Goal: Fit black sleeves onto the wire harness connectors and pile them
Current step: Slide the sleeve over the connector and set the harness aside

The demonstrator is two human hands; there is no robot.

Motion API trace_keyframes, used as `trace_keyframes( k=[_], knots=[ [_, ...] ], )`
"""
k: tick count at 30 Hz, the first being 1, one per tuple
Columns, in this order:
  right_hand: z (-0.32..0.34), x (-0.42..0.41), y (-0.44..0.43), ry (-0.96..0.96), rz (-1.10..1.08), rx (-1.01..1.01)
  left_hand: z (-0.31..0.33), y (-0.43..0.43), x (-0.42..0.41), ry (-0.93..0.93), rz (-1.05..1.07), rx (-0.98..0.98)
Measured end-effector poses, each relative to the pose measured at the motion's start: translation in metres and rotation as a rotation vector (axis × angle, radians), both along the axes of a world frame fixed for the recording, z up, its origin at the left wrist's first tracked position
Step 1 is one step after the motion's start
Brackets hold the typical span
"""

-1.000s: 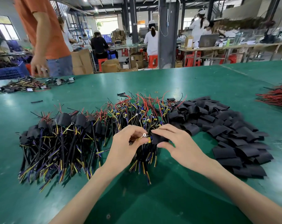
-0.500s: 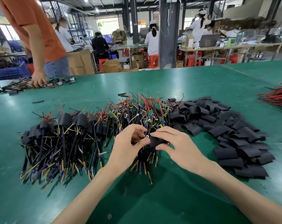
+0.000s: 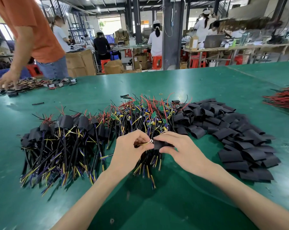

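Note:
My left hand (image 3: 129, 151) pinches a wire harness with a yellow lead and a ring terminal (image 3: 151, 141) at its tip. My right hand (image 3: 182, 151) pinches a black sleeve (image 3: 159, 144) that sits over the end of that harness. Behind both hands lies a heap of bare harnesses (image 3: 147, 117) with small green boards and red, yellow and blue wires. To the left lies a pile of sleeved harnesses (image 3: 61, 138). A wide heap of loose flat black sleeves (image 3: 236, 135) spreads out on the right.
All of it lies on a green table (image 3: 173, 205). A person in an orange shirt (image 3: 29, 30) handles another harness bundle (image 3: 29, 84) at the far left. Red wires (image 3: 283, 98) lie at the right edge. A few stray sleeves (image 3: 37, 103) dot the left.
The black sleeve has slid further left over the harness end, towards the ring terminal. The person in orange has moved a hand further left along the far bundle.

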State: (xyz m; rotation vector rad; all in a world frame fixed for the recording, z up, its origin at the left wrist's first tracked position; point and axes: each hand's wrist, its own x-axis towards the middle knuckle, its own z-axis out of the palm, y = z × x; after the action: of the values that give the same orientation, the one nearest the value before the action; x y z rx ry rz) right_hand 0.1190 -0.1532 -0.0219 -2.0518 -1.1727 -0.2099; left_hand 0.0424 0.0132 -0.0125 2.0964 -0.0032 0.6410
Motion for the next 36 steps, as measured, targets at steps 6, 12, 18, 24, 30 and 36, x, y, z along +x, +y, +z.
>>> trace_keyframes(
  k=[6, 12, 18, 24, 30, 36],
  knots=[
    [0.0, 0.001, -0.001, -0.01, 0.046, 0.002, -0.002, 0.001, 0.001, -0.001, -0.008, 0.0],
    [0.0, -0.002, 0.0, -0.005, 0.056, 0.036, -0.004, 0.004, 0.003, -0.02, -0.009, 0.131],
    [0.003, 0.012, -0.008, -0.124, -0.26, 0.093, 0.028, 0.044, 0.001, -0.416, 0.372, 0.214],
    [-0.006, 0.036, -0.021, -0.209, -0.668, -0.131, 0.03, 0.122, 0.0, -0.318, 0.869, 0.443],
    [-0.019, 0.055, -0.035, -0.036, -0.78, -0.632, 0.017, 0.124, 0.003, 0.193, 0.969, 0.5],
    [-0.022, 0.061, -0.037, -0.062, -0.731, -0.683, 0.043, 0.077, 0.02, 0.058, 0.899, 0.534]
  ],
)
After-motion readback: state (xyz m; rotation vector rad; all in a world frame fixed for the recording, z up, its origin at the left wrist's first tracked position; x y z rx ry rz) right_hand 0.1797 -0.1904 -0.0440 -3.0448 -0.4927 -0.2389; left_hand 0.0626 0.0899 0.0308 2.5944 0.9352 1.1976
